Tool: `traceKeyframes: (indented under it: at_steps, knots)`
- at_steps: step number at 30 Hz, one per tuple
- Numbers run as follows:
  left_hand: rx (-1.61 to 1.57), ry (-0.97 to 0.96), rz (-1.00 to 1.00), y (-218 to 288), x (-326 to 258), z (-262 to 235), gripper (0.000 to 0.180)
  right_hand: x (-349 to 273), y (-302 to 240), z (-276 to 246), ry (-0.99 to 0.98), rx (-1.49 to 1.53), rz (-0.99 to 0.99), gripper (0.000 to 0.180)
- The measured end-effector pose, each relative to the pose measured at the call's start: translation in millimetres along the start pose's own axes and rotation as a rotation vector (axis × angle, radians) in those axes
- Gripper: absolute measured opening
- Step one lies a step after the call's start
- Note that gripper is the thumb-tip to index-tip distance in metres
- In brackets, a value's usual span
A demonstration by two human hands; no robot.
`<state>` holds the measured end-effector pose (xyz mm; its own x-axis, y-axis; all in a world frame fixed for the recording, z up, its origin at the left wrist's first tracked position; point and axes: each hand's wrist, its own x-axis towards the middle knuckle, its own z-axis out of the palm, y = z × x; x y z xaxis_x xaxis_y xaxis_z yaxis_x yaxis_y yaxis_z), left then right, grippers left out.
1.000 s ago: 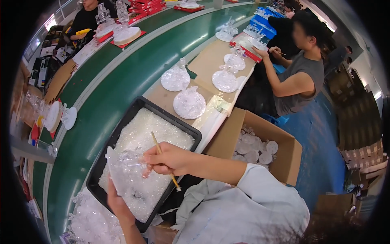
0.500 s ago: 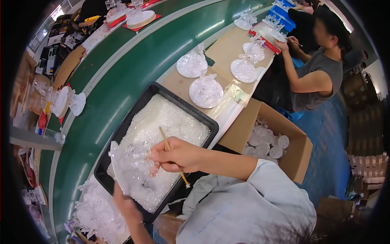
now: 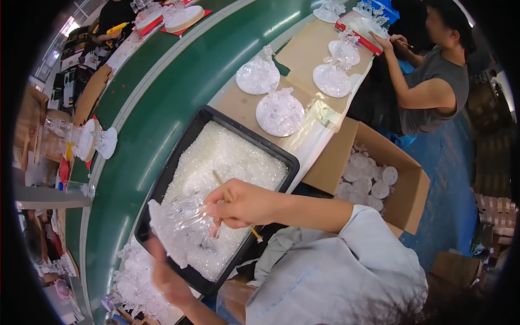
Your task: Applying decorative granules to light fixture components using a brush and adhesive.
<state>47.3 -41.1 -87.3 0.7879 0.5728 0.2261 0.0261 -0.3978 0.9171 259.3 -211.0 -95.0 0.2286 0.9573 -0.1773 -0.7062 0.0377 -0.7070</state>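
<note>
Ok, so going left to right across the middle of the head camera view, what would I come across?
Grey bar, clear piece with a white base, right hand, open cardboard box.

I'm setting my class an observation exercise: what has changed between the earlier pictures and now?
The left hand, blurred, seems to have come off the clear ornament, whose base has tilted further, its lower edge swinging right. The camera's view shifted too. The right hand kept its grip on the brush and ornament; the black tray and cardboard box stayed put.
</note>
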Motion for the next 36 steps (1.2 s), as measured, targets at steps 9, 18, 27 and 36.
traceKeyframes:
  at_steps: [9, 18, 27, 36]
  knots:
    - [0.806, -0.078, 0.458, 63.1, 41.0, 29.7, 0.087, -7.2, -38.0, 19.0, 0.11, -1.174, -0.414, 0.026]
    - [0.863, -0.167, 0.509, 55.8, 54.1, 68.6, 0.063, -20.8, -93.1, 15.6, -0.342, -1.08, -0.399, 0.021]
    - [0.658, 0.035, 0.402, 40.7, 67.0, 60.5, 0.048, 67.0, -237.4, -220.8, 0.962, -1.978, 0.089, 0.042]
    - [0.614, -0.008, 0.468, 19.3, 62.3, 41.1, 0.047, 275.0, -220.0, -110.4, 0.281, -2.152, -0.387, 0.028]
